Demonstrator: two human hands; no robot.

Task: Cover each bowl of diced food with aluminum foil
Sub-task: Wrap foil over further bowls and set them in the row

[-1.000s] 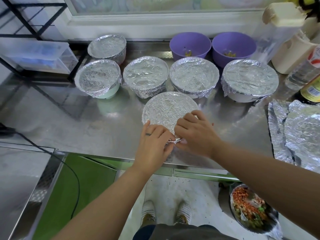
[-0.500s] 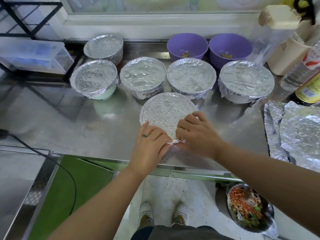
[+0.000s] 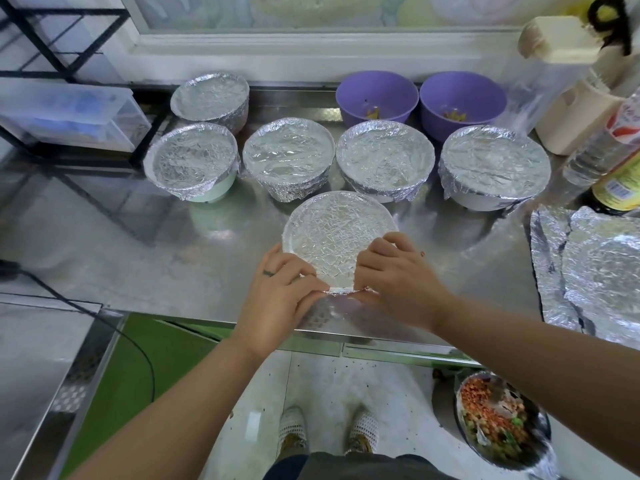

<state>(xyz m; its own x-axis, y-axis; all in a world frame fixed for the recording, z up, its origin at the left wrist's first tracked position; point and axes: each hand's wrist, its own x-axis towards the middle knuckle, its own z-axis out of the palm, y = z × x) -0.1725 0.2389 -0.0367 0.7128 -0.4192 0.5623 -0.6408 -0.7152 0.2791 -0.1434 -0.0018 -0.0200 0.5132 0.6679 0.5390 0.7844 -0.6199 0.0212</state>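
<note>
A clear drawer box (image 3: pixel 69 112) sits left, a black cable (image 3: pixel 69 294) below, a bottle (image 3: pixel 620 188), perhaps sauce, right.

Front bowl (image 3: pixel 339 233): upright near the front edge of the desk (image 3: pixel 207 271), mouth sealed with flat, crinkled foil. The left hand (image 3: pixel 277 299) and right hand (image 3: pixel 398 282) pinch the foil fold (image 3: pixel 341 291) at its near rim. Behind stands a row of four covered bowls: pale green bowl (image 3: pixel 214 190), fully wrapped bowl (image 3: pixel 288 154), third bowl (image 3: pixel 385 155) and white bowl (image 3: pixel 495 164). A fifth covered bowl (image 3: pixel 210 97) stands at rear left. Two purple bowls (image 3: pixel 377 95), side by side at the rear, are uncovered and hold a few yellow pieces. Loose foil sheets (image 3: pixel 588 265) lie crumpled at the right.
</note>
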